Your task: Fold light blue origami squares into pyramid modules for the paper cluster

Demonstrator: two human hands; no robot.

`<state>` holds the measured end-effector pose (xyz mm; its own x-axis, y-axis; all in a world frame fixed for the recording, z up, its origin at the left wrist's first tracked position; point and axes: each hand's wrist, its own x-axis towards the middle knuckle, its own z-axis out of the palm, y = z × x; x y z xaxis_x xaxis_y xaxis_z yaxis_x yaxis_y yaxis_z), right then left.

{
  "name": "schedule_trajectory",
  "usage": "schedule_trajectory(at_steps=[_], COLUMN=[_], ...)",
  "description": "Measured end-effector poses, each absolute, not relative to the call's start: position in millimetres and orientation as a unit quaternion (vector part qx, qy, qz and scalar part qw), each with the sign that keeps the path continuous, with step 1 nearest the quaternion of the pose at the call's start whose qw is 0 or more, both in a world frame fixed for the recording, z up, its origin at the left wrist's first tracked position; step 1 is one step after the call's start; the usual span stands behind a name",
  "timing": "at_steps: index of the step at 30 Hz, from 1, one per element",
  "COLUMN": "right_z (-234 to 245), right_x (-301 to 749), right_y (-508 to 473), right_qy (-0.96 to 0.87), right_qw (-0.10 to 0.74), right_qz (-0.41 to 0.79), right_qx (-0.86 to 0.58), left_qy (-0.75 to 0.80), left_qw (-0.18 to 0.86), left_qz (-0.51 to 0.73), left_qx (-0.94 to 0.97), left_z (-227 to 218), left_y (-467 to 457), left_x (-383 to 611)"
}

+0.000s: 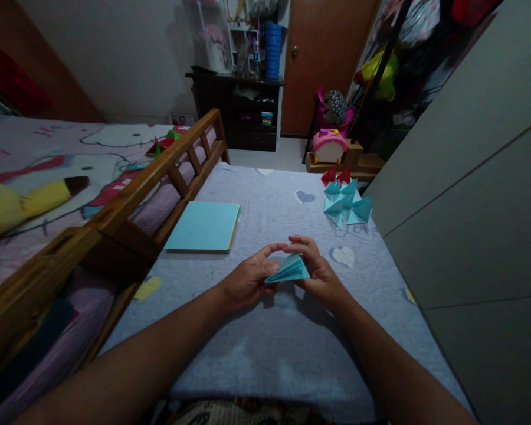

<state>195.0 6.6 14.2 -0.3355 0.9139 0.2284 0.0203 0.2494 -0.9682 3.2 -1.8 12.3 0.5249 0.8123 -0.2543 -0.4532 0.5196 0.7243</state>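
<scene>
Forearms (159, 345); left hand (250, 274) gripping turquoise paper (293, 270) (layered, fan-like folds); right hand (321, 275): grip unclear.

In dim light, a dark cabinet (248, 140) stands beside a brown door (327, 65).

Left hand (250, 277) and right hand (322, 274) face each other, fingers (308, 244) curved.

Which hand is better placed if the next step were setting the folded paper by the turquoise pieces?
Probably the right hand: it is nearer the turquoise pieces, on their side. The left hand, gripping the folded paper, is farther away.
</scene>
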Motion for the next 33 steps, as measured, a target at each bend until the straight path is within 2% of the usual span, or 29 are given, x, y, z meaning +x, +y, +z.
schedule_trajectory(at_steps=[4, 9, 12, 16, 22, 27, 33], right_z=[14, 13, 13, 14, 18, 20, 13], right_x=[197, 197, 195, 191, 187, 190, 194], right_y=[8, 9, 7, 5, 3, 0, 1], right_qy=[-0.624, -0.567, -0.571, -0.582, -0.522, -0.525, -0.470], right_qw=[0.439, 0.439, 0.415, 0.407, 0.495, 0.495, 0.483], right_qz=[0.528, 0.558, 0.561, 0.558, 0.540, 0.550, 0.639], right_qx=[-0.373, -0.419, -0.432, -0.430, -0.437, -0.421, -0.372], left_qy=[0.311, 0.342, 0.377, 0.437, 0.439, 0.440, 0.414], left_qw=[0.811, 0.722, 0.670, 0.636, 0.644, 0.646, 0.691], left_qz=[0.372, 0.432, 0.418, 0.422, 0.442, 0.421, 0.425], left_qx=[0.328, 0.418, 0.484, 0.476, 0.444, 0.460, 0.412], left_z=[8, 12, 16, 16, 14, 15, 8], left_y=[-2, 0, 0, 1, 2, 4, 6], left_x=[4, 1, -2, -1, 0, -3, -5])
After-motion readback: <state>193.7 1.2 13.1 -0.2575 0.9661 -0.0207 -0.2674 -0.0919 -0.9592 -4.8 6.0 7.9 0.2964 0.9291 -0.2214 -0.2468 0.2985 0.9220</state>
